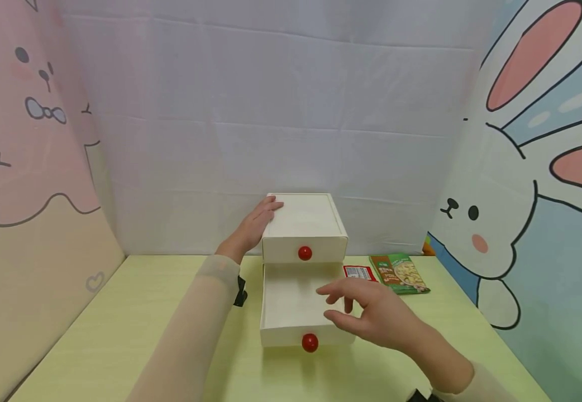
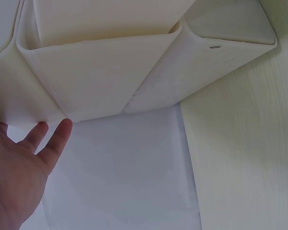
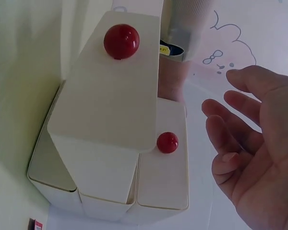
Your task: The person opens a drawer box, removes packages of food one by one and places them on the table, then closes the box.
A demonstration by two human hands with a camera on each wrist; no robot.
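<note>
A white drawer unit (image 1: 303, 218) stands on the table, its upper drawer closed and a lower drawer (image 1: 296, 301) pulled out. Each of these drawers has a red knob (image 1: 310, 343). My left hand (image 1: 252, 228) rests on the unit's top left edge; in the left wrist view the fingers of this hand (image 2: 26, 167) touch the white side. Over the right part of the pulled-out drawer hovers my right hand (image 1: 378, 312), fingers loosely bent and holding nothing. The right wrist view shows this hand (image 3: 259, 139) apart from the drawer front (image 3: 105, 86). No object shows inside the drawer.
To the right of the unit lie a green food packet (image 1: 400, 273) and a red-edged packet (image 1: 360, 272), partly hidden behind my right hand. A white curtain (image 1: 271, 111) hangs behind the table (image 1: 135, 324), with cartoon-printed panels at both sides.
</note>
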